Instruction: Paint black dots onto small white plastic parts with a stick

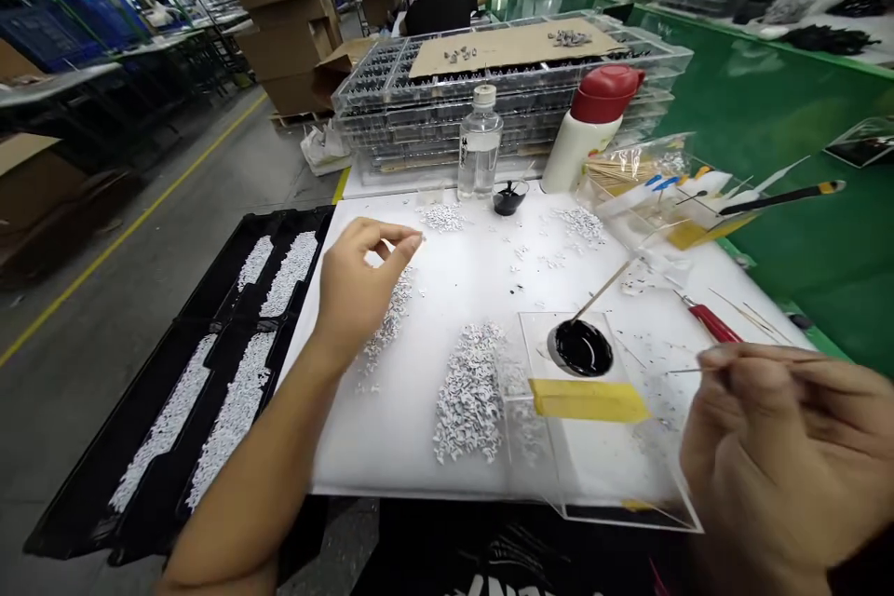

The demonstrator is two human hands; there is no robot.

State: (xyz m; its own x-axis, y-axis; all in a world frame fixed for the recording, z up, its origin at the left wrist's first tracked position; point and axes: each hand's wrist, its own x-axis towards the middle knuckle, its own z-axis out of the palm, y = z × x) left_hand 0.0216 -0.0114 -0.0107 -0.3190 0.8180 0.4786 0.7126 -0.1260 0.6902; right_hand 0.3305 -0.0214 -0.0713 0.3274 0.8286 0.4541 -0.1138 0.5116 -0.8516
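Note:
My left hand (356, 284) is raised over the left part of the white tabletop (398, 466), thumb and forefinger pinched on a tiny pale piece (422, 238) whose shape is too small to tell. At the right, my right hand (789, 447) grips a thin toothpick-like stick (685, 371), its tip pointing left. Between the hands stands a clear acrylic stand (559, 475) with yellow tape (590, 399) across it. On it sits a round cup of glossy black liquid (585, 349), a wooden stick (604, 291) leaning in it. Small white pieces (469, 396) lie heaped left of the stand.
Behind are a clear bottle (480, 149), a small black-stained cup (509, 197), a red-lidded flask (590, 126) and stacked clear trays (405, 126). A brush box (670, 205) and red-handled knife (712, 321) lie right. Black trays (188, 321) hold white pieces at left. A person (440, 0) sits beyond.

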